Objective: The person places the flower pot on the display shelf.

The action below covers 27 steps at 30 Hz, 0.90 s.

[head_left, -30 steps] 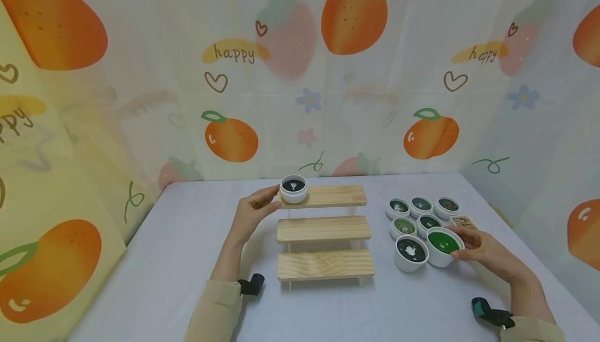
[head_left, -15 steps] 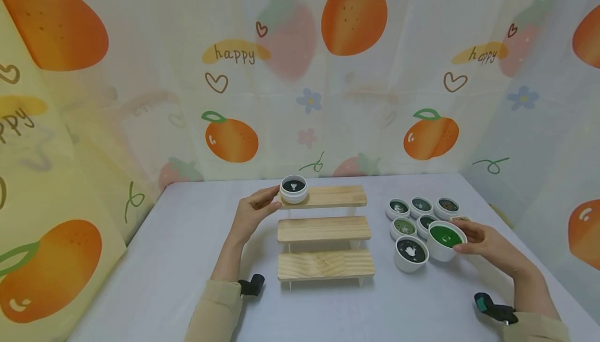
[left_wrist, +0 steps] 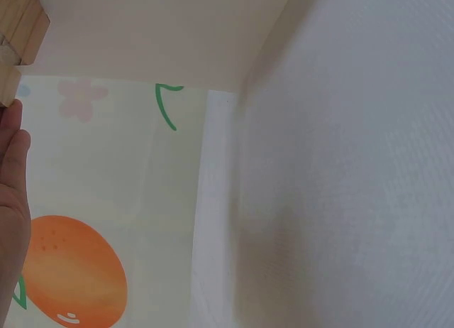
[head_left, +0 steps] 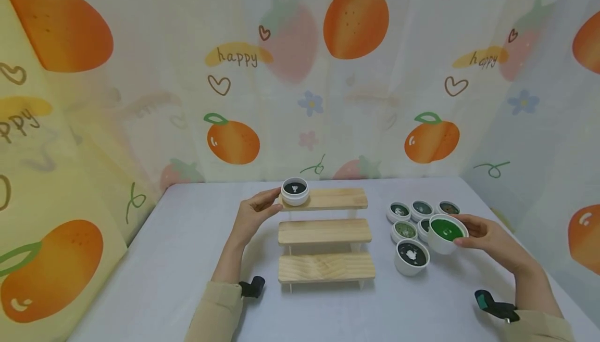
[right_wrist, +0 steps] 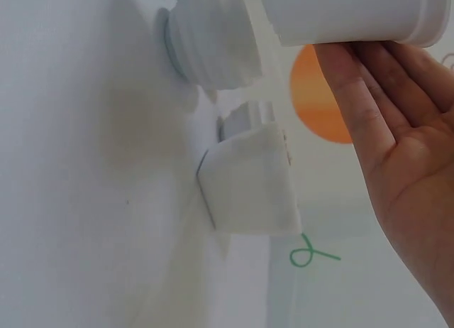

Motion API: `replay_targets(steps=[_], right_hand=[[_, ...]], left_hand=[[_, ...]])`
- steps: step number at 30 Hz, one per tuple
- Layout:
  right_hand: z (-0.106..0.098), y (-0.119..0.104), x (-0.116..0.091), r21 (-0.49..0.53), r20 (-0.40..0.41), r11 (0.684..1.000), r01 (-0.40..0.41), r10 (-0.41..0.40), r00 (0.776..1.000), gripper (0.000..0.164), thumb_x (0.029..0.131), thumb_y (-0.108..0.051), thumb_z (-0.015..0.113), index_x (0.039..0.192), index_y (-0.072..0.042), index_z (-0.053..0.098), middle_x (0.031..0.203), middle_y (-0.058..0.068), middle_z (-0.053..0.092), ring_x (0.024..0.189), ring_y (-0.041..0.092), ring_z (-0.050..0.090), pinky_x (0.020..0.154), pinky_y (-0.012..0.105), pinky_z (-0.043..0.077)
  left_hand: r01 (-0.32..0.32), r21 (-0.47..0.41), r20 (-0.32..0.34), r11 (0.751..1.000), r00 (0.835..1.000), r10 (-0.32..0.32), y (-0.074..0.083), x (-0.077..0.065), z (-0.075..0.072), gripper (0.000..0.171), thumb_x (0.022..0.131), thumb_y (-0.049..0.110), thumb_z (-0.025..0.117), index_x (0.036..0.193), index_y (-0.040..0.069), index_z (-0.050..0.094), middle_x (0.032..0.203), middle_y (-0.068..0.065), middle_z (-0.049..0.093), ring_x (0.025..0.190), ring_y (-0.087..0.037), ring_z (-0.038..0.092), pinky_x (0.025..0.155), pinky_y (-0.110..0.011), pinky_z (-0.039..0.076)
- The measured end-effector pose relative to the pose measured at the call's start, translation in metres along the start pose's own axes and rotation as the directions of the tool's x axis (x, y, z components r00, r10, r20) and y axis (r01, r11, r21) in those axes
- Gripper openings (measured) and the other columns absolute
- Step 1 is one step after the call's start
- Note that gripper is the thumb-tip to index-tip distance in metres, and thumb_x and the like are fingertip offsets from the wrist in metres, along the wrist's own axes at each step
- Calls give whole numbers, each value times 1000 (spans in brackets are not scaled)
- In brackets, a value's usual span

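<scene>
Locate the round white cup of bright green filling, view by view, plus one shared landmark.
Head: the cup is right of centre, in the right hand.
Left wrist: not in it.
Right wrist: cup at the top edge, right of centre, partly cropped.
Landmark in all three: fruit-printed pale cloth backdrop.

the shelf boards (head_left: 325,231) are smooth grained wood, the cups (head_left: 439,246) smooth and plastic-looking, the tablecloth (head_left: 328,313) matt.

Your white, green-filled cup (head_left: 447,235) hangs over the surface's (head_left: 328,313) right half; your dark-filled jar (head_left: 295,194) stands at the top shelf's (head_left: 336,199) left edge.
</scene>
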State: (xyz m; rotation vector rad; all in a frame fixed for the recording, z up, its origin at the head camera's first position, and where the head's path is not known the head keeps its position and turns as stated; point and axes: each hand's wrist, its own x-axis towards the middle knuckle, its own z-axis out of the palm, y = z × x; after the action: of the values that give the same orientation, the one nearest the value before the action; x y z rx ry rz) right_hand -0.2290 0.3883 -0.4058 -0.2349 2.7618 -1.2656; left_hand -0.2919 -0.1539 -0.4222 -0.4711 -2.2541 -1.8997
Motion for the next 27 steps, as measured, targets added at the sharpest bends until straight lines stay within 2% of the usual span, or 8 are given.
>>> replay_targets(steps=[7, 10, 14, 16, 18, 21, 23, 27], right_hand=[[2, -8, 5, -37, -14, 999, -26, 26, 1000, 63, 92, -32, 68, 143, -1, 46, 109, -33, 52, 95, -18, 51, 77, 18, 55], [2, -13, 9, -45, -20, 999, -25, 24, 1000, 63, 93, -32, 67, 144, -2, 46, 123, -12, 61, 95, -18, 50, 78, 19, 55], [3, -20, 13, -70, -34, 997, -29, 27, 999, 66, 93, -36, 67, 145, -3, 45, 140, 18, 54, 95, -21, 45, 80, 19, 53], [4, -24, 14, -71, -36, 997, -32, 29, 999, 67, 92, -37, 67, 146, -4, 45, 137, 11, 57, 96, -22, 45, 82, 20, 52], [4, -28, 16, -60, -35, 998, -25, 23, 999, 67, 92, -38, 68, 146, -6, 45, 128, -7, 61, 96, -20, 47, 82, 20, 52], [7, -33, 20, -32, -27, 999, -3, 2, 1000, 65, 92, -36, 67, 145, -6, 46, 112, -30, 55, 97, -18, 50, 83, 26, 51], [9, -35, 23, -20, -23, 1000, 15, -16, 1000, 63, 93, -35, 67, 145, -6, 46, 108, -35, 53, 97, -16, 51, 84, 28, 50], [12, -41, 27, 0, -15, 999, 49, -49, 999, 61, 93, -30, 67, 145, -5, 46, 108, -35, 56, 98, -14, 54, 82, 24, 51]], left_hand=[[4, 0, 0, 1000, 1000, -4, 1, -1, 1, 45, 87, 16, 76, 130, 8, 65, 135, -13, 64, 130, -28, 58, 105, -13, 48], [5, 8, -3, 1000, 1000, -4, 1, -1, 1, 44, 87, 15, 75, 130, 8, 65, 136, -13, 64, 130, -28, 58, 105, -14, 48], [6, 6, -2, 1000, 1000, -6, 1, -1, 1, 44, 87, 15, 75, 130, 7, 65, 136, -14, 63, 130, -29, 58, 105, -14, 48], [5, 0, -1, 1000, 1000, -5, 1, -1, 1, 44, 87, 14, 75, 130, 7, 65, 136, -14, 63, 130, -29, 58, 105, -13, 48], [2, -10, -1, 1000, 1000, -2, 1, 0, 1, 44, 87, 13, 75, 130, 6, 65, 136, -15, 63, 130, -30, 58, 104, -13, 48], [2, -11, -1, 1000, 1000, -2, 1, 0, 1, 44, 87, 13, 75, 129, 5, 65, 136, -15, 63, 130, -30, 58, 104, -12, 48], [2, -9, -2, 1000, 1000, -2, 1, 0, 1, 44, 87, 13, 75, 129, 6, 65, 136, -15, 63, 128, -25, 60, 104, -12, 48], [7, 0, -1, 1000, 1000, -7, 1, 0, 0, 44, 88, 14, 75, 130, 7, 65, 136, -14, 63, 121, -5, 62, 106, -15, 48]])
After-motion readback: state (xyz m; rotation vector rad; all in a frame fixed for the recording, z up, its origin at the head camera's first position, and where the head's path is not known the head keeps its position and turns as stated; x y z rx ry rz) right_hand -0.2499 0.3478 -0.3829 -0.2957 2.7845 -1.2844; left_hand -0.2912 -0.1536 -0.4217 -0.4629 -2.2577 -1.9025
